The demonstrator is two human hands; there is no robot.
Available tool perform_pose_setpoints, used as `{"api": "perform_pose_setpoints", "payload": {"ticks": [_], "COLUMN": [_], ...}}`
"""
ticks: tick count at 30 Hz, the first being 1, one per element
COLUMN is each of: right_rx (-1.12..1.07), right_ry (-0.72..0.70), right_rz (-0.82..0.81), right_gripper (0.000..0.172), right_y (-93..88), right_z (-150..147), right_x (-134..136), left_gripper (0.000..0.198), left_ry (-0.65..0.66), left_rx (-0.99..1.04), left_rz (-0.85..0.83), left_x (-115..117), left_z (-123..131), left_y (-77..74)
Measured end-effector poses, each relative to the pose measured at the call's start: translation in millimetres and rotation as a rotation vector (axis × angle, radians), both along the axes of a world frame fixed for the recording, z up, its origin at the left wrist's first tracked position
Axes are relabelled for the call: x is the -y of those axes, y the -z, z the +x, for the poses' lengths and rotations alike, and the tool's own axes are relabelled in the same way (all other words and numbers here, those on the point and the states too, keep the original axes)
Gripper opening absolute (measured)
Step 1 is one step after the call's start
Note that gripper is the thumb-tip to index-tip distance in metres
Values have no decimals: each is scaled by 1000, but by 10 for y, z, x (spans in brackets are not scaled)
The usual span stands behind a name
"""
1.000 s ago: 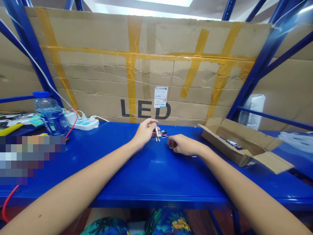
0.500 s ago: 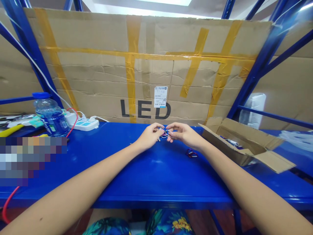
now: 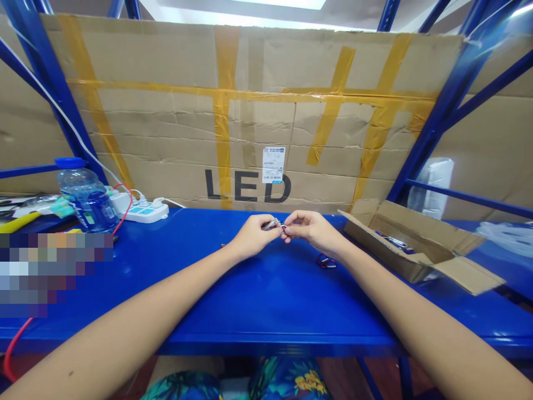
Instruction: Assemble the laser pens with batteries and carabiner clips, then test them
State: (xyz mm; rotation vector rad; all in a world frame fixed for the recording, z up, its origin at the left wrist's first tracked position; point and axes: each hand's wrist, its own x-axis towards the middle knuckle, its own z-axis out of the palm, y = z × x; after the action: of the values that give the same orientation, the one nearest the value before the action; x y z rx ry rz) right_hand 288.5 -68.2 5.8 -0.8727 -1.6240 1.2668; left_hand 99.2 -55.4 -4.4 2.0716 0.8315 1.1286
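Observation:
Above the middle of the blue table, my two hands meet at the fingertips. My left hand (image 3: pixel 257 234) is closed around a slim silvery metal piece (image 3: pixel 270 224), its lower part hidden in the palm. Thumb and forefinger of my right hand (image 3: pixel 307 228) pinch a small metal ring (image 3: pixel 283 227) right beside my left fingertips. Whether ring and metal piece are joined, I cannot tell. A dark red carabiner (image 3: pixel 326 261) lies on the table just below my right wrist.
An open cardboard box (image 3: pixel 406 244) with small metal items stands on the right of the table (image 3: pixel 275 305). At the left are a blue-capped bottle (image 3: pixel 85 194), a white power strip (image 3: pixel 145 211) and a red cable (image 3: pixel 16 339). A large carton (image 3: pixel 175 133) walls off the back.
My left hand has turned slightly, and the silvery piece now shows along its fingers. The fingertips of both hands have come closer together, and the larger silver loop is less visible.

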Motion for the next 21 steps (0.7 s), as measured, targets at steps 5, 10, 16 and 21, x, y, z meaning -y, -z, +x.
{"api": "perform_pose_setpoints", "payload": {"ticks": [5,10,16,21], "right_rx": [19,-8,-17,2], "right_ry": [-98,-77,-2,42], "right_rz": [-161,-182,-123,-47], "right_gripper": [31,25,22,20], "right_y": [-21,20,80,73], "right_z": [-1,5,-26,-61], "right_x": [34,16,11,22], "left_gripper": [15,13,11,13], "left_ry": [-72,-56,-53,-40], "left_rx": [-19,-92,-190,-250], "left_rz": [49,110,258,379], "left_x": [-26,-34,-19,-19], "left_z": [-36,-72,-71,-70], "left_y": [-8,-12,40,60]}}
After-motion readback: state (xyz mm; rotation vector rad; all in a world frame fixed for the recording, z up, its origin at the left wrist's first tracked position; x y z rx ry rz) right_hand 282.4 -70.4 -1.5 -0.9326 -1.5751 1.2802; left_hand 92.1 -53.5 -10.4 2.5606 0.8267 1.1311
